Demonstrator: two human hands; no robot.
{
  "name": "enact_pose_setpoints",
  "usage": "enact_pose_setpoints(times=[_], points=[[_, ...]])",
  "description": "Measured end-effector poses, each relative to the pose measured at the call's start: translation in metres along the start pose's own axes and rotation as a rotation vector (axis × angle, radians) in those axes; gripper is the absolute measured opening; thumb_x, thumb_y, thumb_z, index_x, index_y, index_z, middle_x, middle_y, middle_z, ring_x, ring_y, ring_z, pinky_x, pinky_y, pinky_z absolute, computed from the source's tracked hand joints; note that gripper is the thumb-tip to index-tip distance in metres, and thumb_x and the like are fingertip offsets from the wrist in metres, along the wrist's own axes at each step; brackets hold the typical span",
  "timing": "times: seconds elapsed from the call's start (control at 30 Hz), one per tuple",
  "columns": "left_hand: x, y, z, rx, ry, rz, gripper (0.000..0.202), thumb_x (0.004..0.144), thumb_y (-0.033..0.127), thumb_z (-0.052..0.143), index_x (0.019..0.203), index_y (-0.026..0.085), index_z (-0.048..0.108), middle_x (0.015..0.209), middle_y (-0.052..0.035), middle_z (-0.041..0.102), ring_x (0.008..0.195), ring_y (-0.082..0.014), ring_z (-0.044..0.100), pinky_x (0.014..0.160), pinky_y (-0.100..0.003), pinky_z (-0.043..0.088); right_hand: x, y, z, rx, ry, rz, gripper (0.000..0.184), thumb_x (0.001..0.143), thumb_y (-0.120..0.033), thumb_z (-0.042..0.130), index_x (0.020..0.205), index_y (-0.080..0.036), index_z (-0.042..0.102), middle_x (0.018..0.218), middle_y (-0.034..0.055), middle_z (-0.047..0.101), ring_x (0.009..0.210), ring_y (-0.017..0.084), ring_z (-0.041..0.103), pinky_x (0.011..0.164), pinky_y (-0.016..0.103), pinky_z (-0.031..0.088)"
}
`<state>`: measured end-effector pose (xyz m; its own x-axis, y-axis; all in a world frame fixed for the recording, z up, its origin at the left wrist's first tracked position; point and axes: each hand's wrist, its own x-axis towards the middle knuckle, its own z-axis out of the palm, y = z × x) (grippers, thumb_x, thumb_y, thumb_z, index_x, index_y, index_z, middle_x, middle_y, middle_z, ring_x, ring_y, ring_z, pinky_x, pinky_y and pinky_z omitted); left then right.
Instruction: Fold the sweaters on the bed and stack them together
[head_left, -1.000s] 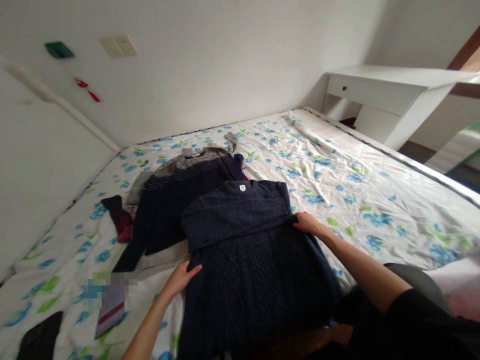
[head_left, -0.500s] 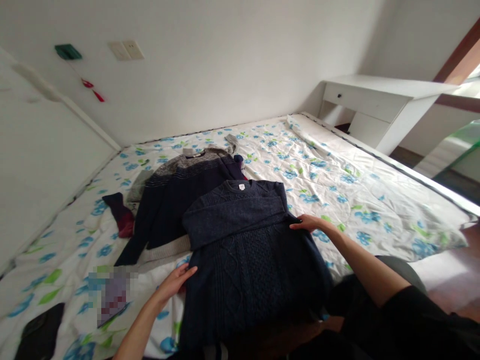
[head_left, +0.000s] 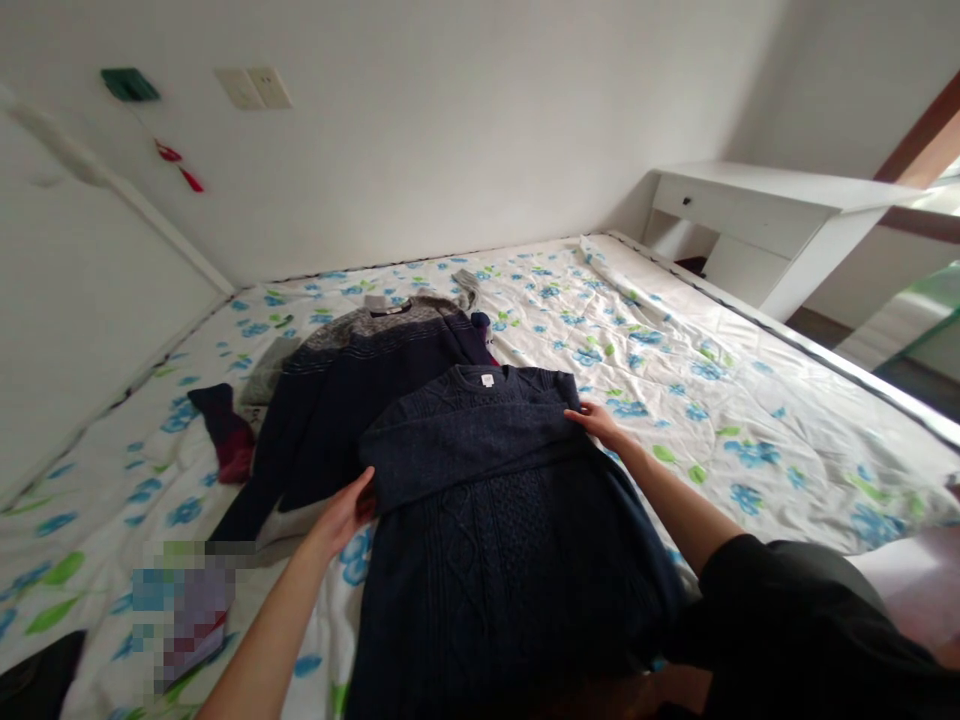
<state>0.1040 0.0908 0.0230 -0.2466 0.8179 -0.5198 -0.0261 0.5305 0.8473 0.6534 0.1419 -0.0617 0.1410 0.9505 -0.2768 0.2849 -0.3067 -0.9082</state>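
On the bed [head_left: 660,330], far left, red-and-navy fabric [head_left: 231,445]; next, the striped sweater [head_left: 352,385], spread out, unfolded. Then the left hand [head_left: 345,512], fingertips at the left edge of the navy sweater [head_left: 487,560], grip too unclear to call. Mid-bed, the navy sweater: sleeve [head_left: 457,450] already folded across the chest, body left full-length. Rightmost, the right hand [head_left: 596,422] at the sleeve's end; cannot tell pinching from touching.
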Motion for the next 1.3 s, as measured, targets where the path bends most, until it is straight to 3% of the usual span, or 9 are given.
enact_pose_setpoints(times=[0.2,0.37,0.53,0.73,0.87,0.97,1.03,1.2,1.3], points=[[0.028,0.039,-0.012,0.371,-0.108,-0.007,0.062,0.060,0.066,0.099,0.092,0.016,0.080,0.087,-0.0108,0.083,0.069,-0.0238,0.076,0.062,-0.030,0.060,0.046,-0.013,0.015,0.251,-0.094,0.008,0.073,0.066,-0.036,0.100,0.129,-0.018,0.067,0.115,0.0085,0.082,0.100,0.024,0.078,0.094,0.040,0.067],[0.053,0.055,0.001,0.254,-0.069,0.099,0.060,0.052,0.034,0.106,0.104,0.019,0.081,0.108,-0.0108,0.087,0.096,-0.0275,0.082,0.080,-0.031,0.066,0.059,-0.010,0.018,0.364,-0.205,0.052,0.068,0.062,-0.018,0.091,0.126,-0.022,0.065,0.106,0.0034,0.082,0.087,0.021,0.077,0.083,0.036,0.068],[0.077,0.073,0.012,0.064,0.020,0.231,0.060,0.064,0.012,0.091,0.122,0.020,0.077,0.103,-0.0061,0.085,0.087,-0.0240,0.081,0.082,-0.035,0.068,0.074,-0.047,0.013,0.372,-0.120,-0.049,0.059,0.067,-0.018,0.084,0.123,-0.022,0.064,0.095,0.0013,0.080,0.078,0.020,0.074,0.074,0.033,0.067],[0.091,0.088,0.014,-0.091,0.150,0.435,0.073,0.083,0.013,0.081,0.152,0.029,0.063,0.134,-0.0055,0.079,0.102,-0.0183,0.079,0.089,-0.027,0.066,0.103,-0.095,-0.011,0.404,-0.073,-0.270,0.074,0.071,-0.030,0.090,0.139,-0.023,0.063,0.104,0.0006,0.081,0.087,0.020,0.076,0.081,0.033,0.067],[0.081,0.052,0.020,-0.058,0.133,0.298,0.060,0.089,0.020,0.082,0.146,0.024,0.065,0.134,-0.0117,0.079,0.101,-0.0172,0.079,0.084,-0.024,0.063,0.095,-0.069,-0.007,0.256,0.046,-0.088,0.077,0.071,-0.033,0.094,0.140,-0.020,0.065,0.113,0.0053,0.082,0.089,0.019,0.076,0.082,0.032,0.067],[0.074,0.025,0.015,-0.054,0.053,0.237,0.051,0.092,0.024,0.080,0.141,0.022,0.066,0.126,-0.0124,0.080,0.090,-0.0160,0.077,0.079,-0.024,0.061,0.072,-0.033,-0.001,0.132,0.024,0.138,0.078,0.075,-0.040,0.095,0.143,-0.017,0.064,0.113,0.0098,0.082,0.088,0.022,0.078,0.077,0.032,0.066],[0.073,0.020,0.010,0.009,0.073,0.253,0.052,0.093,0.028,0.078,0.143,0.021,0.065,0.124,-0.0135,0.079,0.090,-0.0181,0.076,0.082,-0.029,0.061,0.057,-0.014,0.001,0.147,0.010,0.170,0.078,0.079,-0.045,0.094,0.146,-0.017,0.063,0.115,0.0111,0.083,0.090,0.024,0.080,0.075,0.032,0.067],[0.082,0.054,0.019,0.580,0.420,0.606,0.054,0.094,0.035,0.076,0.145,0.019,0.067,0.136,-0.0163,0.073,0.115,-0.0292,0.073,0.108,-0.042,0.056,0.032,0.013,0.009,0.191,-0.025,-0.039,0.073,0.083,-0.048,0.090,0.145,-0.021,0.064,0.135,0.0125,0.079,0.123,0.029,0.076,0.103,0.041,0.065],[0.094,0.087,0.050,0.831,0.360,0.802,0.047,0.099,0.036,0.067,0.144,0.021,0.070,0.136,-0.0154,0.074,0.124,-0.0316,0.070,0.113,-0.041,0.051,0.028,0.027,0.018,0.050,0.068,-0.108,0.079,0.085,-0.054,0.087,0.152,-0.022,0.060,0.146,0.0133,0.074,0.135,0.030,0.071,0.114,0.044,0.059]])
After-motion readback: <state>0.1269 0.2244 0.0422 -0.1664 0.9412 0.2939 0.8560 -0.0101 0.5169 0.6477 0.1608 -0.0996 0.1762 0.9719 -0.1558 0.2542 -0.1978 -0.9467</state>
